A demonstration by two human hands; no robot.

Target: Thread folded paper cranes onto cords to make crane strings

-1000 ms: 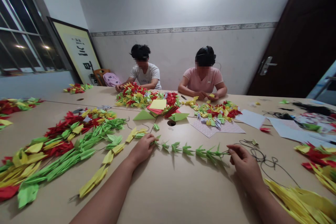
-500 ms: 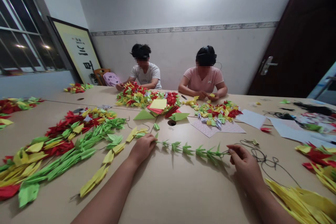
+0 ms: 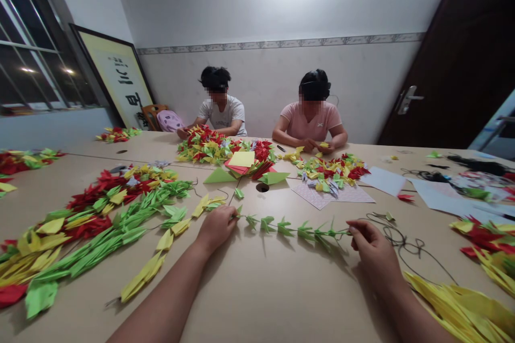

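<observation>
A string of green folded-paper cranes (image 3: 284, 228) stretches between my two hands, just over the tabletop. My left hand (image 3: 218, 228) pinches its left end, where a green paper piece shows at the fingertips. My right hand (image 3: 372, 244) pinches the cord at the other end, and the loose dark cord (image 3: 402, 241) loops on the table beyond it. Several green folded pieces are spaced along the string, bunched closer toward the right. A yellow paper string (image 3: 164, 242) lies left of my left hand. Yellow folded paper (image 3: 462, 305) lies by my right forearm.
Green strings (image 3: 120, 238) and red and yellow bundles cover the table's left. Farther back are a colourful paper pile (image 3: 209, 147), square sheets (image 3: 241, 159), a smaller pile (image 3: 336, 171) and white papers (image 3: 384, 179). Two people (image 3: 223, 112) sit across, hands on the table.
The view has shifted very slightly. Both hands keep their pinch on the string, and the green pieces along it have moved a little to the left.
</observation>
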